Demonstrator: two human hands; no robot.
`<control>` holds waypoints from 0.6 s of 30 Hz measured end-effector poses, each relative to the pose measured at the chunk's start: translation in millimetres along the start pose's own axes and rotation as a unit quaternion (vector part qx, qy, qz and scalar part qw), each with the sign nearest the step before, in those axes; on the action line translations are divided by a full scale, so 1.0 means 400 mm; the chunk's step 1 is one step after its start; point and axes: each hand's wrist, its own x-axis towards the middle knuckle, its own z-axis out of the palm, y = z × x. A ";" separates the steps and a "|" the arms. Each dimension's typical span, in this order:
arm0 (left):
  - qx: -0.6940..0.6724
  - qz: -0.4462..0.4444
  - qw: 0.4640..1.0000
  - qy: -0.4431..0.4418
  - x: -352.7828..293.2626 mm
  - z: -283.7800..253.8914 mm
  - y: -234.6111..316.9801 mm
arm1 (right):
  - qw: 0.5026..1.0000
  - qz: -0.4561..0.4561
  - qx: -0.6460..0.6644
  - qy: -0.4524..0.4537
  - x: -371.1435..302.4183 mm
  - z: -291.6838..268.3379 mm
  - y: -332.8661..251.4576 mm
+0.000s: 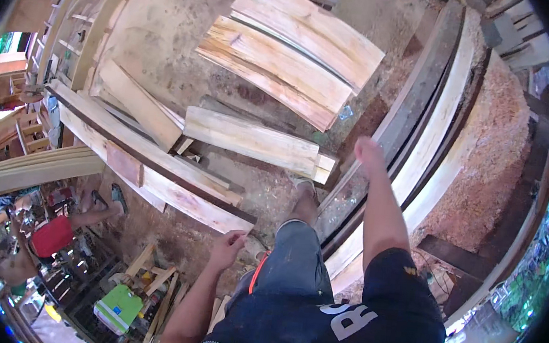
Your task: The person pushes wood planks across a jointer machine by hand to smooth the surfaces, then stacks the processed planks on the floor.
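Note:
My left hand (pixel 228 249) hangs in front of my body, its fingers curled together, with nothing visible in them. It is nearest to the end of a long pale plank (pixel 187 200) lying to the left. My right hand (pixel 370 155) is stretched forward, slightly blurred and closed like a fist, and no held thing shows. Under and beside it runs a long stack of timber beams (pixel 435 136) along the right. Ahead of my foot lies a short light board (pixel 251 137). An orange strip (pixel 257 274) shows against my leg.
Wide sawn boards (pixel 283 71) lie on the dirt floor ahead. A sawdust pile (pixel 495 151) fills the right side. At the lower left are a person in red shorts (pixel 53 236) and a green-and-white box (pixel 119 308). Wooden frames (pixel 55 28) stand at the far left.

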 end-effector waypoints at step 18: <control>-0.007 -0.272 0.958 0.085 0.016 -0.025 -0.120 | 0.963 0.081 -0.075 0.248 0.772 -0.078 -0.220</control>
